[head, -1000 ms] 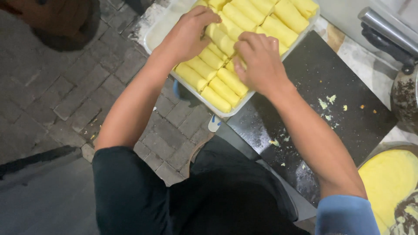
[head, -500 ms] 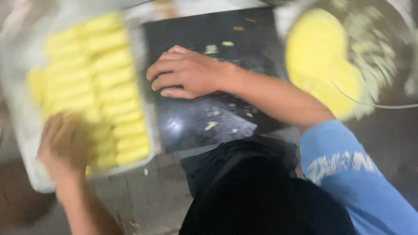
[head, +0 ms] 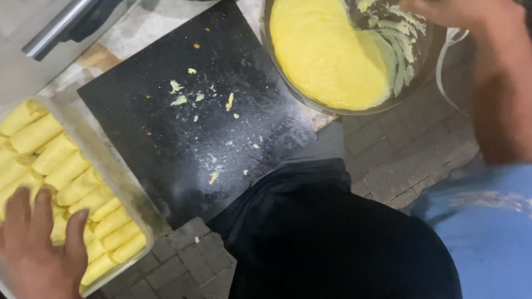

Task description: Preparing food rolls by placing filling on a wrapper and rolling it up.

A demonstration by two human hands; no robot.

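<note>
Both hands (head: 36, 249) at edges, board (head: 166, 111) bare

Tray (head: 145, 221) L of board (head: 183, 144), bowl (head: 277, 72) R.

Rolls (head: 66, 171) were pale yellow, packed in rows in a clear tray (head: 119, 180). Board (head: 188, 122) was black, dusted white, with yellow crumbs and a few orange specks. Batter (head: 327, 55) was bright yellow in a dark bowl (head: 424, 69). Floor (head: 404, 155) was grey brick-pattern paving. Sleeve (head: 487, 232) was light blue; trousers (head: 332, 238) black.
</note>
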